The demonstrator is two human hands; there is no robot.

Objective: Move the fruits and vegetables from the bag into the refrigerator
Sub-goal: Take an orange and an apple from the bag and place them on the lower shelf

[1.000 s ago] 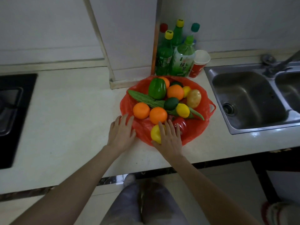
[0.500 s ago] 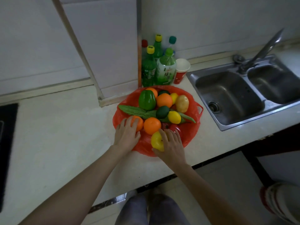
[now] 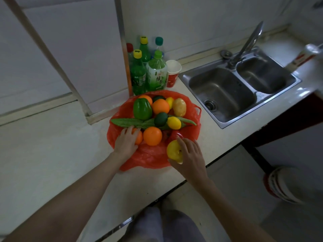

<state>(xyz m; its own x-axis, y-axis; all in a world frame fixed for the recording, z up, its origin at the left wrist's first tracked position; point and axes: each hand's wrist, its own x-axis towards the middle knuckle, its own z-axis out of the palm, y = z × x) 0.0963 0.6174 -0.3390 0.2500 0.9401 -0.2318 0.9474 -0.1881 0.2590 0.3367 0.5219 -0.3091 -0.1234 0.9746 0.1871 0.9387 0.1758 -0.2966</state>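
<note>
A red plastic bag (image 3: pixel 148 158) lies spread open on the counter with fruits and vegetables on it. My left hand (image 3: pixel 126 143) covers and grips an orange (image 3: pixel 139 137) at the bag's left front. My right hand (image 3: pixel 189 154) holds a yellow fruit (image 3: pixel 173 151), lifted at the bag's front right edge. Also on the bag are a second orange (image 3: pixel 152 136), a green pepper (image 3: pixel 142 109), a long green gourd (image 3: pixel 132 123), an avocado (image 3: pixel 160 119), a lemon (image 3: pixel 173 123), a potato (image 3: pixel 179 107) and a red pepper (image 3: pixel 174 135). No refrigerator is in view.
Several green bottles (image 3: pixel 155 74) and a red paper cup (image 3: pixel 173 73) stand behind the bag against the wall. A steel double sink (image 3: pixel 225 95) with a tap (image 3: pixel 248 42) lies to the right. The counter edge (image 3: pixel 157 196) runs diagonally in front of me.
My left hand moved onto the left orange and closed over it. My right hand closed round the yellow fruit and drew it to the bag's front right edge. My view swung right.
</note>
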